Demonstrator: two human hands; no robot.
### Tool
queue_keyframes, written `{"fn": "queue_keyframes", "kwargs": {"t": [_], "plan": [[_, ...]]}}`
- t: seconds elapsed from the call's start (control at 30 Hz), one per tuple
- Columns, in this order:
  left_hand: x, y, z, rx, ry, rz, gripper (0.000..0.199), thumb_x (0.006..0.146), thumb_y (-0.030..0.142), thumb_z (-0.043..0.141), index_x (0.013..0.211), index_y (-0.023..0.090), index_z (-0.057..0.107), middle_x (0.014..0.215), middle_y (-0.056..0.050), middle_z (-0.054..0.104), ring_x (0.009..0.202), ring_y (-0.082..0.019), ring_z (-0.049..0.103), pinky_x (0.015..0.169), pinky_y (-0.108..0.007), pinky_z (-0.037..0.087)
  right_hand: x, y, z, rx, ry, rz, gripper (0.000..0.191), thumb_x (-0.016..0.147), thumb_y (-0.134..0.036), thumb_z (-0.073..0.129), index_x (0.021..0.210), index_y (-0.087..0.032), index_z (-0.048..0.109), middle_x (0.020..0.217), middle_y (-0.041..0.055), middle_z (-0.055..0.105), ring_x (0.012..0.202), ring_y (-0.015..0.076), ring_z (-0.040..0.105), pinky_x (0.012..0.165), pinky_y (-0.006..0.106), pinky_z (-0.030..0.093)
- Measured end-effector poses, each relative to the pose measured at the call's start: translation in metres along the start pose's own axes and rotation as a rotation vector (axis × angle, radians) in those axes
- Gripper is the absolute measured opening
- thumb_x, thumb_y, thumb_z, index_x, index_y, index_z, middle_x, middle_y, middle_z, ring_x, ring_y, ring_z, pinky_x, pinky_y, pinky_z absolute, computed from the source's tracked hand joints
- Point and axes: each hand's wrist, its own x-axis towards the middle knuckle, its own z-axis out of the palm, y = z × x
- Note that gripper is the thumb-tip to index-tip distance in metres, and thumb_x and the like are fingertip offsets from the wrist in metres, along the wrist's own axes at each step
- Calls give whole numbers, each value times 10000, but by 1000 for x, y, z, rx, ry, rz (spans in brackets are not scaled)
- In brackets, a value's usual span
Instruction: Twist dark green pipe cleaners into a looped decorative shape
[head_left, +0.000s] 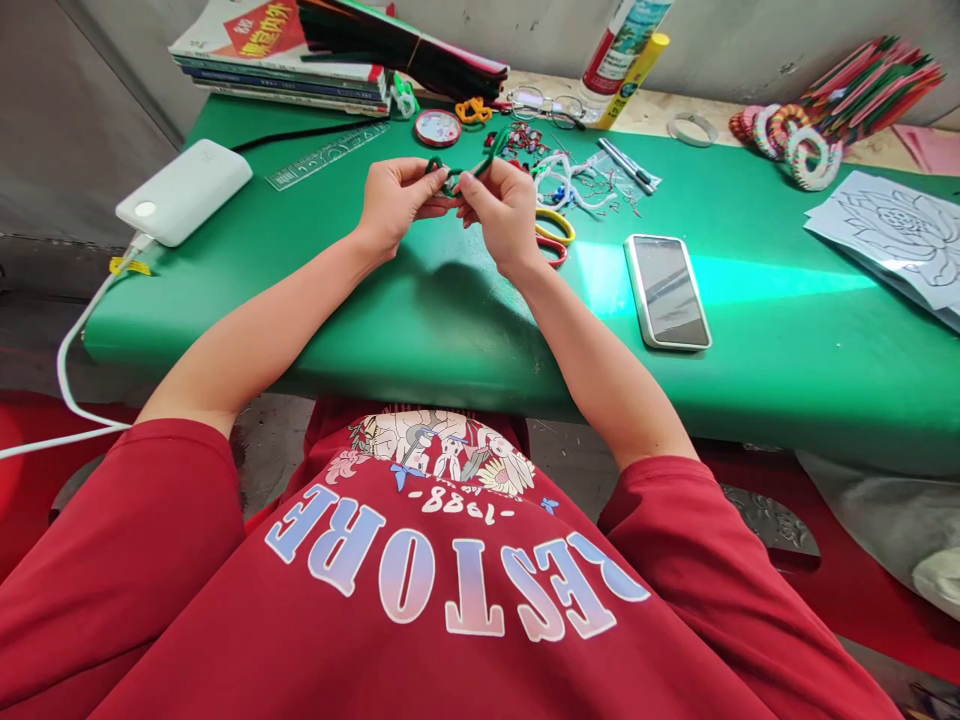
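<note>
Both hands meet above the green tabletop, gripping a dark green pipe cleaner [493, 152] bent into loops. My left hand [397, 203] pinches one looped end between thumb and fingers. Close beside it, my right hand [501, 210] pinches the middle part, and a free end sticks up past its fingers. The fingertips cover part of the bent piece. Scissors [556, 226] with yellow and red handles lie just right of my right hand, their blades hidden. White pipe cleaner pieces [568, 182] and small beads [525, 140] are scattered behind.
A white power bank [184, 192] with a cable sits left, near a clear ruler [328, 157]. Stacked books [285, 75], glasses [546, 104] and a bottle [622, 45] stand at the back. Right are a phone [667, 292], printed sheets [896, 235] and coiled rings [812, 158].
</note>
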Motion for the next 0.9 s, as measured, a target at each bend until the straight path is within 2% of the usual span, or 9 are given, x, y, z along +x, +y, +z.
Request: {"fn": "queue_keyframes", "kwargs": {"t": [0.1, 0.2, 0.27, 0.33, 0.47, 0.6, 0.67, 0.77, 0.9], "plan": [[9, -14, -5, -18, -6, 32, 560, 664, 770, 1190, 855, 367, 851, 980, -20, 942, 1071, -352, 884, 961, -563, 844, -6, -1, 0, -72, -92, -97, 557, 1145, -632, 1006, 881, -338, 613, 860, 18, 714, 906, 288, 720, 925, 467, 638], [18, -27, -12, 3, -34, 83, 696, 644, 995, 1090, 878, 393, 832, 1021, -5, 950, 1051, -334, 855, 940, -570, 834, -10, -3, 0, -125, -118, -123, 479, 1095, -558, 1018, 895, -333, 646, 870, 26, 713, 944, 326, 741, 936, 490, 623], [23, -34, -16, 25, -48, 111, 781, 645, 1124, 1008, 896, 405, 832, 1031, 2, 949, 1033, -325, 854, 931, -570, 829, -10, -4, -1, -130, -124, -102, 494, 1038, -581, 1042, 888, -340, 637, 857, 25, 702, 952, 322, 733, 935, 485, 610], [26, -37, -18, 46, -62, 138, 810, 686, 1180, 951, 928, 414, 845, 1047, 9, 950, 1029, -321, 862, 935, -568, 826, -6, -5, -1, -83, -122, -64, 542, 996, -680, 1038, 893, -356, 616, 856, 25, 704, 958, 314, 716, 919, 479, 604], [26, -34, -16, 73, -46, 171, 754, 783, 1150, 911, 972, 423, 854, 1060, 15, 951, 1025, -308, 870, 906, -538, 820, 5, -2, -2, 92, -66, 87, 690, 903, -891, 969, 847, -376, 514, 899, 45, 742, 994, 317, 713, 888, 487, 624], [17, -18, -10, 33, -13, 129, 718, 698, 1097, 976, 921, 428, 843, 1055, 33, 951, 999, -308, 877, 873, -520, 814, 9, -3, -3, 89, -21, 258, 766, 730, -792, 1094, 794, -380, 451, 772, 11, 655, 969, 320, 692, 907, 500, 613], [11, -8, -8, 33, -13, 103, 701, 671, 1062, 1003, 898, 423, 829, 1042, 33, 947, 1006, -316, 884, 884, -524, 811, 3, -8, -4, 93, -26, 237, 707, 704, -750, 1112, 832, -394, 515, 765, -3, 647, 987, 337, 705, 922, 511, 611], [3, 3, -6, 65, -13, 89, 675, 682, 1019, 1021, 892, 410, 818, 1008, 22, 931, 976, -304, 868, 905, -526, 810, -7, -18, -6, 74, -13, 193, 663, 705, -786, 1104, 888, -423, 581, 763, 5, 653, 1082, 383, 733, 920, 522, 597], [2, 0, -3, 90, -25, 89, 672, 700, 1003, 1044, 871, 400, 801, 936, 23, 909, 898, -278, 808, 911, -525, 806, -7, -18, -5, 14, -4, 174, 698, 765, -893, 1050, 911, -421, 557, 758, 11, 633, 1176, 386, 740, 934, 511, 577]]}}
